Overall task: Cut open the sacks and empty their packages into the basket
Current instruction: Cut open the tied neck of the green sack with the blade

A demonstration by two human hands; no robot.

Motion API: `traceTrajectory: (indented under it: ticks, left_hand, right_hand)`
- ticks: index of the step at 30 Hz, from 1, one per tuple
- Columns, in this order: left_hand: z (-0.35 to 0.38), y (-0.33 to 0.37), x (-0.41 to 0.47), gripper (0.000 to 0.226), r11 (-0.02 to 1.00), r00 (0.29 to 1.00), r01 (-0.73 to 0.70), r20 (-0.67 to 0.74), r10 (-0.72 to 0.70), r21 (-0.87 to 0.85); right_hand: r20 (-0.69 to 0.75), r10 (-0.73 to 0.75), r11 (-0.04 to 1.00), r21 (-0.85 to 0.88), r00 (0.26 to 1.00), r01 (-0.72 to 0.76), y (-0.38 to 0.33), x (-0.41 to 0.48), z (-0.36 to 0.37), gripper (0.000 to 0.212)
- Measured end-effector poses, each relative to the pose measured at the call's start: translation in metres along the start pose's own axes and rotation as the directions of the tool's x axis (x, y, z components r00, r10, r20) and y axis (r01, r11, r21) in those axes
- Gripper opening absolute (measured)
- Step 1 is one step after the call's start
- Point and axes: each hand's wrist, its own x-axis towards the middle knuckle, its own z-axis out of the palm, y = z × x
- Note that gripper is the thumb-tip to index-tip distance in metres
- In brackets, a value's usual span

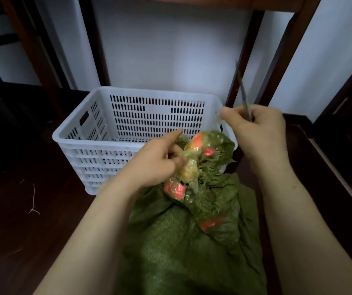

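A green mesh sack [181,241] lies on the dark wooden floor [21,220] in the near middle of the view, between the person's two forearms; its upper end is open and frayed, and it leans against the near right corner of a white slotted plastic basket [70,135]. Clear-wrapped packages [194,145] with red and orange labels spill out of the opening; the topmost one reaches the basket's near rim, others sit lower in the torn mesh, and one more red label shows through the sack's side further down.

The left hand [155,160] is at the sack's mouth; its forefinger points out toward the basket while the thumb and the other fingers curl in on the packages and grip their clear wrapping, though blur hides just how. The right hand [258,133] is raised above the basket's right rim, clear of the sack; its fingers are closed round a thin grey blade [243,92] that sticks upward and leans a little left; whether this is a knife or one arm of scissors cannot be told from the blur.

The basket stands upright on the floor against a white wall [160,50], between the dark wooden legs [277,60] of a piece of furniture; a pale forked strand [34,201] lies on the floor to the left, apart from the basket.
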Motion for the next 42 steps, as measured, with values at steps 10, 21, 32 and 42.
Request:
traceTrajectory:
  ticks: [10, 21, 32, 42]
  left_hand:
    - [-0.001, -0.001, 0.000, 0.079, 0.982, 0.977, -0.039, -0.198, 0.076, 0.186]
    - [0.018, -0.004, 0.001, 0.058, 0.968, 0.963, -0.250, -0.094, 0.251, 0.023]
    - [-0.001, -0.013, 0.001, 0.036, 0.998, 0.999, 0.048, -0.024, -0.047, 0.028]
    - [-0.001, -0.017, 0.004, 0.018, 0.966, 0.999, -0.025, -0.049, 0.012, -0.257]
  right_hand:
    - [0.529, 0.323, 0.885, 0.125, 0.785, -0.448, 0.019, -0.015, 0.016, 0.018]
    - [0.242, 0.597, 0.655, 0.404, 0.765, -0.639, 0.058, -0.002, 0.020, 0.018]
    - [0.348, 0.390, 0.765, 0.393, 0.852, -0.511, 0.069, 0.013, -0.001, 0.021]
    - [0.534, 0.061, 0.966, 0.181, 0.843, -0.185, 0.030, -0.002, 0.006, 0.046]
